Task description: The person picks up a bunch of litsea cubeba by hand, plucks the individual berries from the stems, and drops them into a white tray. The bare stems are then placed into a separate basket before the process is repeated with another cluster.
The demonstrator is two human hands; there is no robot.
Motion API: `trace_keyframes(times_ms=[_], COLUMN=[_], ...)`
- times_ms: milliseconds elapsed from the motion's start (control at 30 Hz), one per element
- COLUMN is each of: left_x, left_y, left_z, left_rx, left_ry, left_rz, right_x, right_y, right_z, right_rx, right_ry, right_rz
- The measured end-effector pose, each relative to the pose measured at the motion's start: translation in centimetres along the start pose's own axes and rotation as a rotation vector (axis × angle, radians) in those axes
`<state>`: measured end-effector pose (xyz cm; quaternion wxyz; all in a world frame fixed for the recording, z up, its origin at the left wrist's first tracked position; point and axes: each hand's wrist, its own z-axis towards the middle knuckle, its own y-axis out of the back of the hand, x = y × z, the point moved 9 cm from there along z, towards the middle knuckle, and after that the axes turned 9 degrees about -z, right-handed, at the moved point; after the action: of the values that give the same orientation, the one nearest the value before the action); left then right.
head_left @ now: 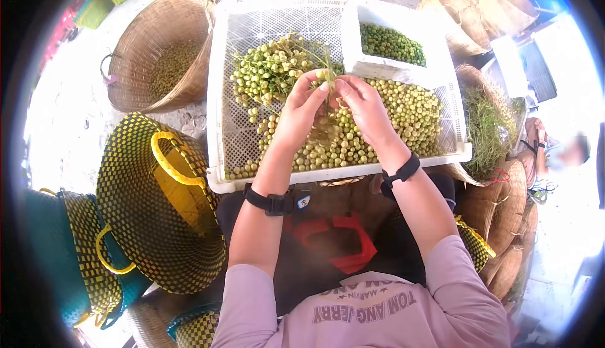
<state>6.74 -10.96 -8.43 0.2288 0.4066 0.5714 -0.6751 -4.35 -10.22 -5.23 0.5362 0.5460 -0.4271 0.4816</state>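
Observation:
Above a white plastic mesh tray (215, 133), my left hand (301, 110) pinches a thin green stem with small round fruits (329, 77) between thumb and fingers. My right hand (368, 110) meets it, its thumb and fingers closed at the same stem. Behind my left hand lies a heap of green fruits still on their stems (268, 67). Loose yellowish-green fruits (403, 111) spread under and to the right of my hands. At the tray's far right corner sits a white box (384, 69) holding smaller, darker green fruits (394, 44).
To the left stand a large woven basket (189, 17) with fruits in its bottom and a black-and-yellow basket (126, 178). On the right are a basket of green stalks (485, 127) and stacked baskets (504, 215). Another person (558, 152) sits at the far right.

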Motion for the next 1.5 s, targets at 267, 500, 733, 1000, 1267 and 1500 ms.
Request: trace_keyframes(times_ms=[267, 500, 733, 1000, 1267, 1500], left_x=[-0.6, -5.8, -7.9, -8.2, -1.4, 0.0], left_y=[2.9, 0.7, -2.1, -2.2, 0.0, 0.6], left_z=[0.1, -2.8, -4.2, -4.2, -0.9, -1.1], left_rx=[-0.242, -0.417, -0.377, -0.387, 0.044, -0.182], left_ry=[-0.145, -0.559, -0.792, -0.765, -0.087, -0.046], left_rz=[0.094, 0.817, 1.137, 1.253, 0.126, 0.110], right_x=[0.7, 2.1, 3.1, 3.3, 1.1, -0.8], right_y=[-0.5, -0.1, -0.2, -1.6, 0.1, -0.5], right_z=[-2.1, -1.6, -1.0, -1.4, -0.8, -0.8], right_rx=[0.021, -0.094, -0.215, -0.190, -0.113, 0.123], right_ry=[0.024, -0.025, 0.119, 0.169, -0.011, -0.182], right_rz=[-0.083, -0.074, -0.354, -0.445, -0.159, -0.327])
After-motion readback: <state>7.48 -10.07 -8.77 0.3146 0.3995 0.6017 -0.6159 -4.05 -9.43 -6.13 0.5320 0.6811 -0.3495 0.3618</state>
